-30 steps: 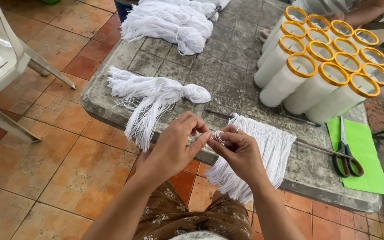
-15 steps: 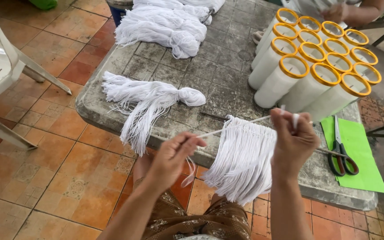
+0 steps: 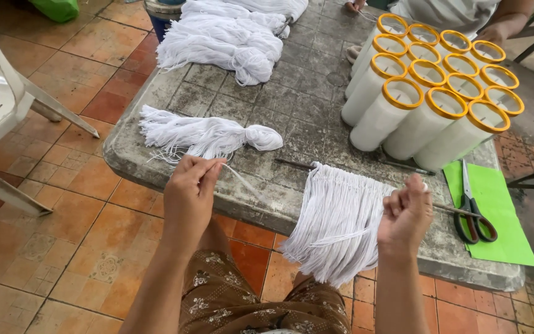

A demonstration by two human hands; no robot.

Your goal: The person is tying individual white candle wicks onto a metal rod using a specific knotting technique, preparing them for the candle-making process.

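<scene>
Pinching white strand point(image 3: 242, 179) at frame centre, left hand point(image 3: 190, 195) closed on it; right hand point(image 3: 406, 213) fisted, contents unclear. Fringe on rod point(image 3: 341, 216) mostly filled; loose bundle point(image 3: 202, 135) remained unknotted.

Left hand point(image 3: 190, 192) pinching, right hand point(image 3: 406, 213) (fisted) raised.

I see a small craft workshop on a tiled patio: beyond my hands a rough concrete table point(image 3: 316, 105) carries bundles of white string point(image 3: 220, 37), rows of yellow-rimmed white tubes point(image 3: 431, 93) and scissors point(image 3: 474, 216), a plastic chair point(image 3: 1, 105) off to my left
</scene>
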